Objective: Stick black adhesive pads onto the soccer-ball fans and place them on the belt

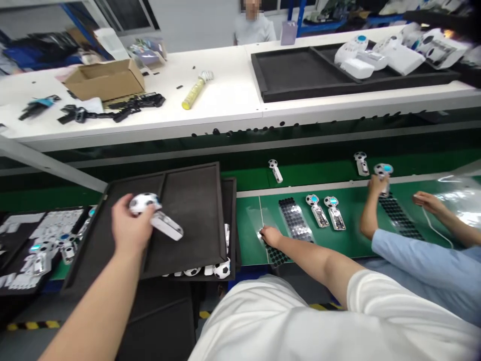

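My left hand (133, 225) is wrapped round the ball-shaped head of a white football-patterned handheld device (168, 224), held over a black tray (191, 220). The device's white handle points down to the right. On the green bench, my right hand (271, 236) pinches at a clear sheet of black round stickers (276, 256). A small dark spot, seemingly one sticker, shows at its fingertips. Just right of that hand lies a second sticker sheet (295, 220). Two similar devices with open handles, one of them a football-headed device (317, 210), lie beyond it.
Beside me on the right, a co-worker's hand (379, 184) holds another device; their other hand (430, 201) is near a white cord. More devices lie on the green belt (240, 173). Above stands a white shelf (229, 95) with a cardboard box (105, 80) and a black tray (289, 75).
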`<state>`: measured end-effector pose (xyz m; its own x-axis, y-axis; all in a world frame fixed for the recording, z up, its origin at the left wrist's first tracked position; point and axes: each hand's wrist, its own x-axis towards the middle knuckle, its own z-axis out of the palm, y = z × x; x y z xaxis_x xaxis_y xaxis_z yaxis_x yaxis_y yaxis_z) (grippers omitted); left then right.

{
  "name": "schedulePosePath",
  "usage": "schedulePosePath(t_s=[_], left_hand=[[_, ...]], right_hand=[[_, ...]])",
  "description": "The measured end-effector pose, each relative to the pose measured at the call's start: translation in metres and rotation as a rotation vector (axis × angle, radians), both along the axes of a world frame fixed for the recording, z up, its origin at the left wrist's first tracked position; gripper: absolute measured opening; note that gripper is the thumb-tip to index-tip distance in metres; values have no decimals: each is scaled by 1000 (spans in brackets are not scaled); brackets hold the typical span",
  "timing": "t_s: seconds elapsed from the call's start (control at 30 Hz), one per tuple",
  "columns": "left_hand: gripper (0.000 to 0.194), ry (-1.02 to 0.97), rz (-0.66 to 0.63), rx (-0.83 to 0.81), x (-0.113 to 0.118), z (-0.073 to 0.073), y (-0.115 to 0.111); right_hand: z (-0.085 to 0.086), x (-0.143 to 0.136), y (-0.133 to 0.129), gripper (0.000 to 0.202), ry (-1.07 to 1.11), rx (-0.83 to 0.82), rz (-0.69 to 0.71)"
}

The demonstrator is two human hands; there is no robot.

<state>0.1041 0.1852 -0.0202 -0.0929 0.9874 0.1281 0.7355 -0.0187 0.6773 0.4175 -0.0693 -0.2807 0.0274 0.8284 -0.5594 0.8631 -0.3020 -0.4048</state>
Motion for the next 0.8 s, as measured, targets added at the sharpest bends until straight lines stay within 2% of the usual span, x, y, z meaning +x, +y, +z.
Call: schedulePosePath(t_s=[0.07, 0.17, 0.23, 0.27, 0.4, 0.47, 0.53, 0.63, 0.7, 0.8], left_hand=[[72, 14, -56, -181, 22, -17, -21], [88, 33, -67, -358, 44, -40, -38], [92, 24, -34, -439, 48, -46, -43], [87, 1, -18, -484, 48, -46, -45], [35, -249, -23, -717, 35, -28, -51], [19, -443, -62, -827, 29, -15, -61], [18, -624, -99, -896, 25, -1, -79], [30, -813, -159, -948, 28, 17, -118], [37, -898, -248, -946, 38, 26, -143], [43, -943, -298, -900, 56, 36, -167]], right_hand=[[3, -2, 5, 29, -13, -35, -6], [10, -7, 15, 30, -25, -81, -23], [18, -12, 22, 30, -27, -113, -41], [22, -15, 25, 30, -27, -124, -53], [47, -23, 27, 25, -5, -101, -136], [63, -24, 25, 23, 30, -61, -197], [81, -22, 24, 21, 82, -5, -262], [118, -18, 23, 14, 194, 128, -351], [152, -16, 25, 13, 293, 235, -394], [216, -17, 26, 19, 434, 375, -416]])
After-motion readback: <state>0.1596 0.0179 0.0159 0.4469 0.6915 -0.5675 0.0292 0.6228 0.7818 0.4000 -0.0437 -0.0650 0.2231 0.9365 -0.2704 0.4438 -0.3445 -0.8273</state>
